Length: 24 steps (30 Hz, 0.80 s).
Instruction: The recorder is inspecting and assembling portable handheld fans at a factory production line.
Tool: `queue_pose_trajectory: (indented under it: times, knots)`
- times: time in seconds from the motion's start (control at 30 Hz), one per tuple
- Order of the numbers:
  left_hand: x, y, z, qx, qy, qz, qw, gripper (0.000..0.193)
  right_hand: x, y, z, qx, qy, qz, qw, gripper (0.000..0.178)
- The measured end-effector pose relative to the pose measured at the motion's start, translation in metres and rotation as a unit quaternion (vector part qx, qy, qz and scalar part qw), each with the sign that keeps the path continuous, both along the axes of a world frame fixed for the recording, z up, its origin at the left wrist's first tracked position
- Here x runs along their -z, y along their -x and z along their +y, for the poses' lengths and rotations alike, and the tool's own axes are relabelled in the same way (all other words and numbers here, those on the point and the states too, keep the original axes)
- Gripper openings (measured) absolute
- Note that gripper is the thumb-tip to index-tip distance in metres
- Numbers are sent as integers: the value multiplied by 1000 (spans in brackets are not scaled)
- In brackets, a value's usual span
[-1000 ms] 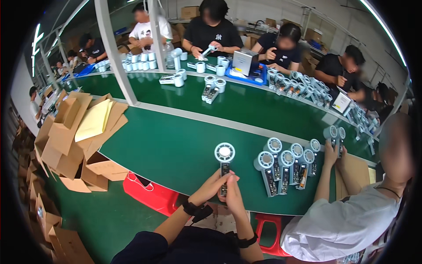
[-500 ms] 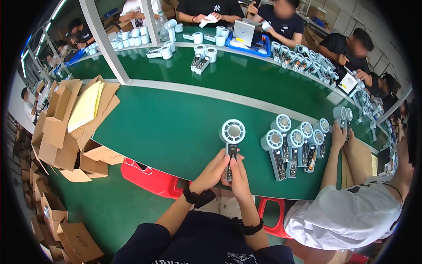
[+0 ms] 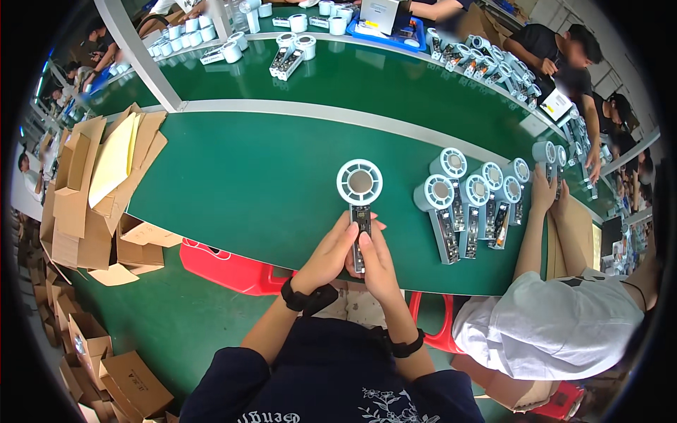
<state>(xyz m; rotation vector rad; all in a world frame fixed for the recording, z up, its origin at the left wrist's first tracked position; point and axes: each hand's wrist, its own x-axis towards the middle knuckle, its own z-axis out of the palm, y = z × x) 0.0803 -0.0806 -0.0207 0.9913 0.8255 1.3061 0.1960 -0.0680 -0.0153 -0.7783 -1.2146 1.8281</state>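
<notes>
In front of me I hold a light-blue handheld fan [image 3: 360, 182], its round head pointing away and the circuit board in its handle bare. My left hand [image 3: 326, 255] closes around the handle from the left. My right hand [image 3: 379, 266] grips it from the right, and both thumbs press on the board side near the handle's middle. The fingers beneath are mostly hidden. To the right, several similar fans [image 3: 435, 194] rest on the green table [image 3: 240, 190], heads away from me, boards facing up.
A co-worker's hands [image 3: 544, 192] at the right hold fans. Across the metal rail lies a green belt [image 3: 367, 81] with more fans and a blue tray [image 3: 423, 46]. Flattened cartons [image 3: 84, 218] stand at the left, red stools [image 3: 226, 266] below the table edge.
The view has shifted, so the table sits higher in it. My hands keep their grip, with the fan slightly further left of the group. Across the belt, a person's arm now reaches down at the right.
</notes>
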Motion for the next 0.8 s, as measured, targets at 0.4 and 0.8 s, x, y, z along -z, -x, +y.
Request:
queue_pose_trajectory:
  times: [0.4, 0.8]
  knots:
    - [1, 2, 0, -3, -12, 2, 1000, 34, 0, -4, 0, -13, -2, 17, 1000, 28]
    - [8, 3, 1, -17, -18, 41, 999, 42, 5, -3, 0, -9, -30, 12, 999, 26]
